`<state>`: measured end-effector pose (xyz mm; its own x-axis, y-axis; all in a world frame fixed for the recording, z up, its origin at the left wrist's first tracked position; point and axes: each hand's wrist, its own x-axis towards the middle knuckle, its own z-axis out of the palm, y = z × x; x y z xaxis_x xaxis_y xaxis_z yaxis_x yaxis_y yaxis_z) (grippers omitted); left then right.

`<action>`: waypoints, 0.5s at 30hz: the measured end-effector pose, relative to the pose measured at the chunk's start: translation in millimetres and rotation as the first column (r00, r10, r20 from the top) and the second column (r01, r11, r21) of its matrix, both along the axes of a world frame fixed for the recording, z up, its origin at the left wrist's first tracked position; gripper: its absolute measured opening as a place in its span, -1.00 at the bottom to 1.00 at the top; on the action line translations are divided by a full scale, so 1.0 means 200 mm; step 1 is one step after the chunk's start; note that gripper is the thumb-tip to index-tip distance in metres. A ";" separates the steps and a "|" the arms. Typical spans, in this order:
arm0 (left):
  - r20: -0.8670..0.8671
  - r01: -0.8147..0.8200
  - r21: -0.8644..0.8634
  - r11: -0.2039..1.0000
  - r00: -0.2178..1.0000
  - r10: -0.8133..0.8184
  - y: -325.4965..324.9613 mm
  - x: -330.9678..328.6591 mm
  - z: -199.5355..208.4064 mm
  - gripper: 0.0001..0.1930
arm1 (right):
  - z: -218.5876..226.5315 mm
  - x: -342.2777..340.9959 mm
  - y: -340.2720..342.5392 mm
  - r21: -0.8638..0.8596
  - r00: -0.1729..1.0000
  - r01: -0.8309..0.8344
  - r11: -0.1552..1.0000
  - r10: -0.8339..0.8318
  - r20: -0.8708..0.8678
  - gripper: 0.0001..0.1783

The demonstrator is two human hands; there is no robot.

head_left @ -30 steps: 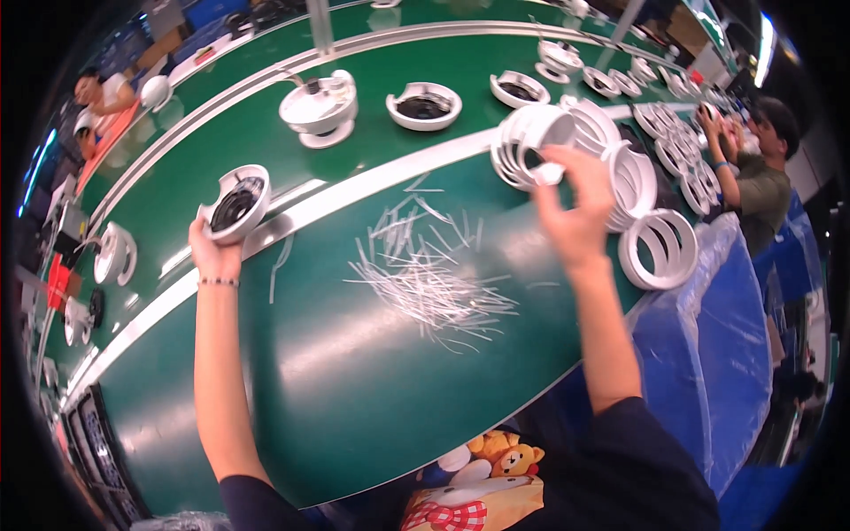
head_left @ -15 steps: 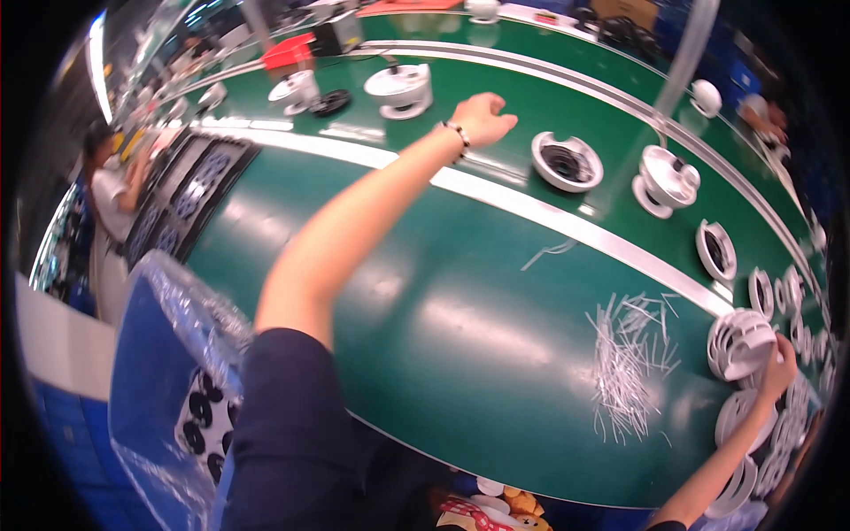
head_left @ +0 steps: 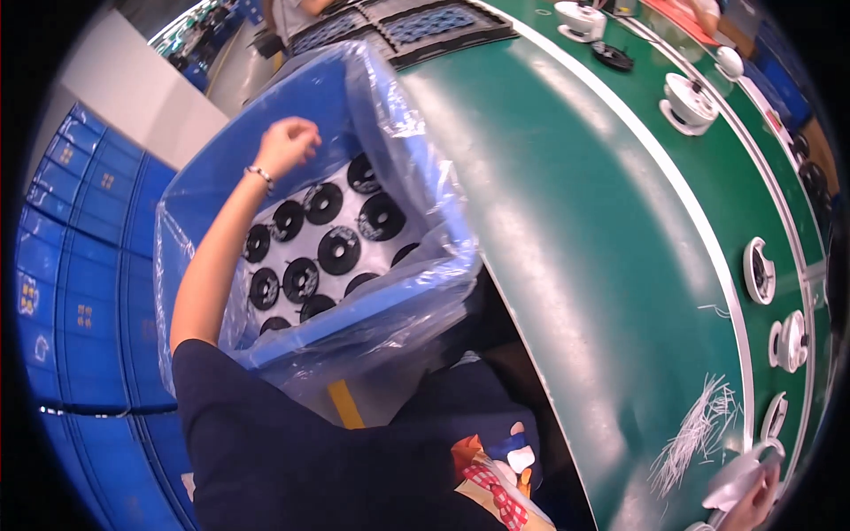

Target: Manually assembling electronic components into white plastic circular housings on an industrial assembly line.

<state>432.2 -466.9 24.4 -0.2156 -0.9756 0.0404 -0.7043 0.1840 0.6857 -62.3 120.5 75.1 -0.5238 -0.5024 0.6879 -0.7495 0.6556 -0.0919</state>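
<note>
The step in hand seems to be fetching one of the black discs [head_left: 339,250], which lie in the bin [head_left: 208,164]; the left hand [head_left: 290,144] hangs above its far side, fingers curled, nothing visible in them, how far closed one cannot tell. At the right end of the worktop [head_left: 567,292], the right hand [head_left: 754,503] grips a white ring [head_left: 733,479]. The next move probably calls for lowering the left hand to pinch a single disc.
</note>
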 end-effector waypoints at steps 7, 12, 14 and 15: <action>0.452 0.000 0.091 0.996 0.891 -0.042 0.00 0.07 -0.77 -0.64 | -0.16 0.06 -0.27 0.081 0.928 -0.151 0.985 0.113 0.355 -0.81; 0.586 0.019 0.329 0.944 0.780 -0.220 0.01 0.05 -0.95 -0.35 | -0.20 0.22 -0.48 0.104 0.904 -0.259 0.960 0.203 0.377 -0.82; 0.574 -0.065 0.257 0.964 0.813 -0.098 0.06 0.03 -0.98 -0.23 | -0.21 0.25 -0.51 0.143 0.892 -0.301 0.943 0.225 0.392 -0.79; 0.573 -0.090 0.333 0.939 0.810 -0.126 0.08 0.01 -0.98 -0.16 | -0.22 0.27 -0.53 0.157 0.879 -0.317 0.936 0.227 0.420 -0.79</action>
<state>434.2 -451.9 -172.1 -0.1104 -0.9017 -0.4180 -0.9843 0.0409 0.1717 -9.0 14.2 30.9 -0.5472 -0.7751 0.3160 -0.8332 0.4682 -0.2944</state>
